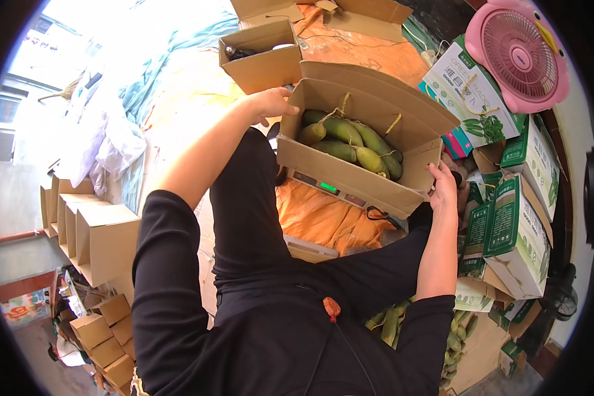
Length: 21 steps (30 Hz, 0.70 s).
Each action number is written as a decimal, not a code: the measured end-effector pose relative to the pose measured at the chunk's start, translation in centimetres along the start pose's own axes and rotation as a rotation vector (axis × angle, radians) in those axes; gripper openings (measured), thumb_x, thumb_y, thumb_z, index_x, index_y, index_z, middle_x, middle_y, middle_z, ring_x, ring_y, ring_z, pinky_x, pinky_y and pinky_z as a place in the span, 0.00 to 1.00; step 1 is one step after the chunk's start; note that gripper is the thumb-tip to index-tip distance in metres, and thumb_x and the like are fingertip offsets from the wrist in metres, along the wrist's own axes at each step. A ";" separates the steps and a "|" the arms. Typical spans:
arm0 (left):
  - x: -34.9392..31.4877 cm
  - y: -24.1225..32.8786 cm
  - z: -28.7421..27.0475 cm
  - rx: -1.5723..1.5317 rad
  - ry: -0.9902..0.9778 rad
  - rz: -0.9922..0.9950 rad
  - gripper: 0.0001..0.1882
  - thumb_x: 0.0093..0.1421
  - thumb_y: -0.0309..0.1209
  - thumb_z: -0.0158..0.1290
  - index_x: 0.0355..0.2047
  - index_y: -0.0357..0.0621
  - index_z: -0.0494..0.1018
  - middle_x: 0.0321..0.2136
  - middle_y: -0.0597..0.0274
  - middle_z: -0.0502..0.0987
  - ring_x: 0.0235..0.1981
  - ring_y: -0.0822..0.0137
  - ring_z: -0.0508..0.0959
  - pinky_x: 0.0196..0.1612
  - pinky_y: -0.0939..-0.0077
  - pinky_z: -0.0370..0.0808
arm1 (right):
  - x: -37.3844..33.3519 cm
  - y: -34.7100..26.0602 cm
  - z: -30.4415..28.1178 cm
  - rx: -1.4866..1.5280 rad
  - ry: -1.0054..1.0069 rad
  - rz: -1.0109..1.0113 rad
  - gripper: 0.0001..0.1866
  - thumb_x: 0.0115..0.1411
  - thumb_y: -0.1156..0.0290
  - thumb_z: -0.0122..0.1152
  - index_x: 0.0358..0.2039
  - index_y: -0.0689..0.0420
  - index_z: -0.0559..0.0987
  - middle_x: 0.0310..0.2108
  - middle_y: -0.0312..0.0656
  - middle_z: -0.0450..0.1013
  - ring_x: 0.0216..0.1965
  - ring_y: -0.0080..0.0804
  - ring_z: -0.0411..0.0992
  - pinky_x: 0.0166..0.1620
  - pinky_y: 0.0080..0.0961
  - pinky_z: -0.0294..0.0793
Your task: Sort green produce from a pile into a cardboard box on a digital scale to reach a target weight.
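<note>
Cardboard box [346, 177] between my hands, long green vegetables [341, 131] inside it.
My half-open left hand [270, 105] touches the box's left rim, grip unclear; my right hand [444, 186] is curled around its right edge. A green-lit display [329, 187] shows just below its near wall.

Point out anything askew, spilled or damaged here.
The green-and-white cartons at right sit askew, at differing angles; the orange sheet is crumpled. Loose green vegetables lie heaped at lower right; whether spilled, I can't tell. The open box looks undamaged.
</note>
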State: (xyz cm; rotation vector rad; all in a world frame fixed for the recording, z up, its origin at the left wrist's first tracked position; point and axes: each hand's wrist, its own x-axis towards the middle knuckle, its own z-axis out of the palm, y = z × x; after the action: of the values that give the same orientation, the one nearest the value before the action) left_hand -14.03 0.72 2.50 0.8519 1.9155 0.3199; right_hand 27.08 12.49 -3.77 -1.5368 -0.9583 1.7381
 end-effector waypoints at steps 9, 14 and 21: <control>2.2 -1.1 -1.0 -0.262 -0.163 0.042 0.34 0.57 0.35 0.56 0.62 0.48 0.57 0.57 0.53 0.65 0.60 0.53 0.63 0.55 0.43 0.65 | 1.0 0.9 -0.9 0.111 -0.115 -0.047 0.24 0.58 0.72 0.57 0.56 0.62 0.68 0.45 0.40 0.72 0.47 0.31 0.69 0.50 0.31 0.68; 3.4 -2.0 -0.6 -0.282 -0.105 0.089 0.32 0.54 0.35 0.58 0.59 0.47 0.62 0.52 0.55 0.70 0.52 0.59 0.70 0.49 0.60 0.70 | 0.8 0.0 -0.7 0.230 -0.079 -0.020 0.24 0.60 0.71 0.55 0.57 0.61 0.66 0.51 0.41 0.70 0.52 0.34 0.68 0.54 0.35 0.66; 3.5 -2.3 -1.9 -0.374 -0.070 0.131 0.31 0.52 0.34 0.60 0.57 0.45 0.65 0.46 0.56 0.74 0.47 0.64 0.73 0.48 0.66 0.70 | 1.4 -1.6 0.9 0.237 -0.112 -0.025 0.24 0.62 0.70 0.52 0.59 0.59 0.64 0.53 0.41 0.69 0.54 0.35 0.66 0.56 0.36 0.65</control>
State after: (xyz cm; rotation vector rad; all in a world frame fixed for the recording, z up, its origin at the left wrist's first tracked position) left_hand -17.65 1.68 -0.20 0.7259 1.6665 0.6945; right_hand 25.99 14.37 -3.13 -1.2832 -0.7882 1.8623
